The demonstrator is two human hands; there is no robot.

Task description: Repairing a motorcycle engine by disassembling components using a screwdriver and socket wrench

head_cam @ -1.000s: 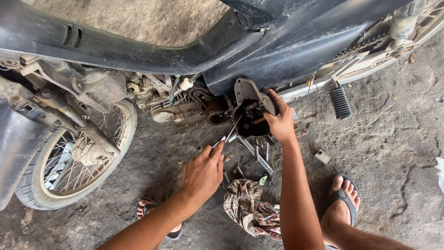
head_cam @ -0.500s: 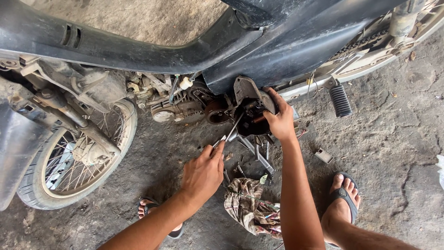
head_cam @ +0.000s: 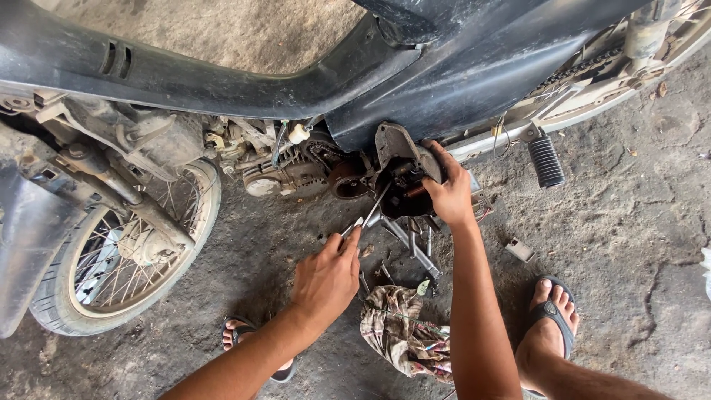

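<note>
Down by the engine (head_cam: 285, 174) of a dark motorbike (head_cam: 415, 81), a thin metal tool (head_cam: 368, 213) is gripped at its lower end between thumb and fingers of the left hand (head_cam: 326, 278); its tip is angled up into the open side of the engine. The right hand (head_cam: 448, 192) is closed on the edge of a dark engine cover (head_cam: 396, 148), with the fingers curled over the rim and the thumb pressed on the outer side. The cover is held tilted just beside the opening, where a brown round part (head_cam: 348, 181) can be seen. Under the two hands, several loose metal parts (head_cam: 411, 248) are laid on the concrete floor (head_cam: 637, 244), and a patterned rag (head_cam: 404, 337) is crumpled just beside them, between the forearms. A spoked front wheel (head_cam: 111, 259) is seen to the left, and a ribbed black footpeg (head_cam: 546, 159) to the right of the cover. A small grey block (head_cam: 520, 250) lies on the floor near the right foot (head_cam: 548, 333), which is worn in a sandal; toes of the other foot (head_cam: 235, 333) are partly hidden under the left forearm.
</note>
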